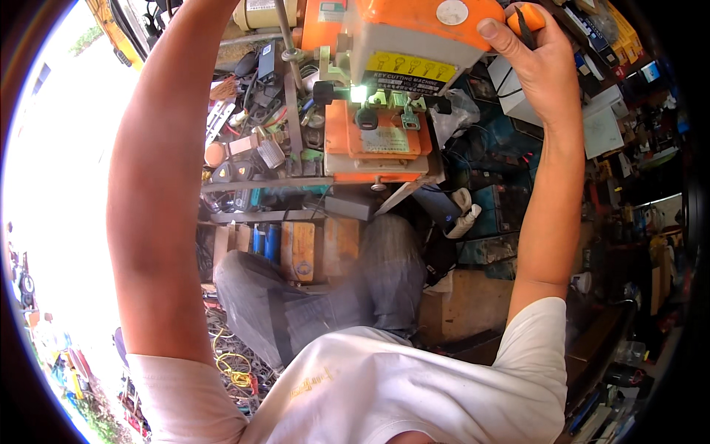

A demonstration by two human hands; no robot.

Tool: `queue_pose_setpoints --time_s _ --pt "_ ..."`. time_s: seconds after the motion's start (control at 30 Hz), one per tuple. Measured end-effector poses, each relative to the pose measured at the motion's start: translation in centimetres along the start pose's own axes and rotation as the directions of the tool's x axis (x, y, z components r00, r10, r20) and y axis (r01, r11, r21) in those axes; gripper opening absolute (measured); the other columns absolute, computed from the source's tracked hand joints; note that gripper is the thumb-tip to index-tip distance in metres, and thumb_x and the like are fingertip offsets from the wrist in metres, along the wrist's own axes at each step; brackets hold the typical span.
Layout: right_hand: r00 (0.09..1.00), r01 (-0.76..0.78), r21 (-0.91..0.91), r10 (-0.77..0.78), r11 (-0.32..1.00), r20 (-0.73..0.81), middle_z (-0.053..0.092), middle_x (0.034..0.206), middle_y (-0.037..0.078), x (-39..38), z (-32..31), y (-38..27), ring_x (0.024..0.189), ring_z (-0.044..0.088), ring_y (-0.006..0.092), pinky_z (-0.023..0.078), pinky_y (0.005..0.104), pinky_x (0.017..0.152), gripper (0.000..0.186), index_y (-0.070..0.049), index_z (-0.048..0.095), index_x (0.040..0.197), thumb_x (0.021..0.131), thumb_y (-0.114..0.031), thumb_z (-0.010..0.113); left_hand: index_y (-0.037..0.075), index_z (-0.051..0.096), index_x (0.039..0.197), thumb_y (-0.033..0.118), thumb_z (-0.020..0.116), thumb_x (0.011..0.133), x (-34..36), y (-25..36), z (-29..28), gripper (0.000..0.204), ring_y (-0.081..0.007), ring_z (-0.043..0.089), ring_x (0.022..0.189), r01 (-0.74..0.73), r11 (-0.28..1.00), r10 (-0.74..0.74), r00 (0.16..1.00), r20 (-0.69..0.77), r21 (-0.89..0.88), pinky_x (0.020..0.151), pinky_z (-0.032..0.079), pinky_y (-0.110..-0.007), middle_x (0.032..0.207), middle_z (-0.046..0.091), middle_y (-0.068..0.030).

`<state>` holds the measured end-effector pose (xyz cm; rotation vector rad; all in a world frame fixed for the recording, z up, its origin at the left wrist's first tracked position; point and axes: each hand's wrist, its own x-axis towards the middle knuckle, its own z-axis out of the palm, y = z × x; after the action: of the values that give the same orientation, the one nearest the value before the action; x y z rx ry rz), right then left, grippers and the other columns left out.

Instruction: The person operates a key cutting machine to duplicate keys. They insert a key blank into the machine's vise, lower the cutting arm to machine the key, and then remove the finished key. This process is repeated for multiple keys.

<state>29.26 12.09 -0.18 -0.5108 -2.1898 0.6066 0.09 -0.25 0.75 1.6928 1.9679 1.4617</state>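
An orange and grey key cutting machine (pixel 414 37) stands in front of me, a small light glowing at its clamps. A black-headed key (pixel 366 118) sits at the left clamp, and a metal key (pixel 410 117) at the right one. My right hand (pixel 536 55) is at the machine's upper right corner, fingers closed around an orange and black piece (pixel 526 21). Whether that piece is a loose tool or part of the machine, I cannot tell. My left arm (pixel 159 185) reaches up past the top edge, so the left hand is out of sight.
Left of the machine, a metal-framed bench (pixel 266 183) holds a jumble of tools and small parts. Cardboard boxes (pixel 298 251) and blue cylinders (pixel 272 240) sit below it, by my knees. Teal bins (pixel 495 200) stand to the right. Tangled cables (pixel 237 370) lie at lower left.
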Motion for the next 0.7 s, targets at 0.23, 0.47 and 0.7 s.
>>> queue_pose_setpoints --time_s 0.23,0.47,0.7 --pt "1.0 0.009 -0.007 -0.009 1.0 0.009 0.042 0.076 -0.005 0.0 -0.2 0.18 0.066 0.042 0.0072 0.039 0.0267 0.058 0.045 -0.008 0.052 0.093 0.086 -0.034 0.088 0.0 0.076 0.113 0.049 0.085 0.083 0.02 -0.36 0.02 0.058 -0.0066 0.046 0.048 -0.034 0.999 0.035 0.999 0.015 -0.019 0.044 0.039 -0.025 0.062 0.06 0.0" --pt "0.999 -0.011 -0.002 0.011 1.0 0.043 0.044 0.077 -0.004 0.14 -0.39 0.09 0.067 0.044 0.0075 0.04 0.0264 0.059 0.045 -0.008 0.052 0.094 0.085 -0.034 0.088 -0.001 0.076 0.114 0.05 0.086 0.081 0.35 -0.5 0.05 0.062 -0.0068 0.046 0.048 -0.018 1.0 0.019 0.999 0.03 -0.013 0.045 0.039 -0.025 0.063 0.061 0.0001" --pt "0.998 -0.021 -0.021 0.023 1.0 0.055 0.047 0.078 -0.004 0.45 -0.5 0.12 0.068 0.046 0.0072 0.041 0.0263 0.059 0.046 -0.009 0.053 0.095 0.084 -0.035 0.089 -0.001 0.075 0.117 0.051 0.086 0.08 0.5 -0.59 0.04 0.065 -0.0067 0.046 0.048 -0.014 1.0 0.015 1.0 0.025 -0.015 0.044 0.038 -0.025 0.063 0.061 0.0001"
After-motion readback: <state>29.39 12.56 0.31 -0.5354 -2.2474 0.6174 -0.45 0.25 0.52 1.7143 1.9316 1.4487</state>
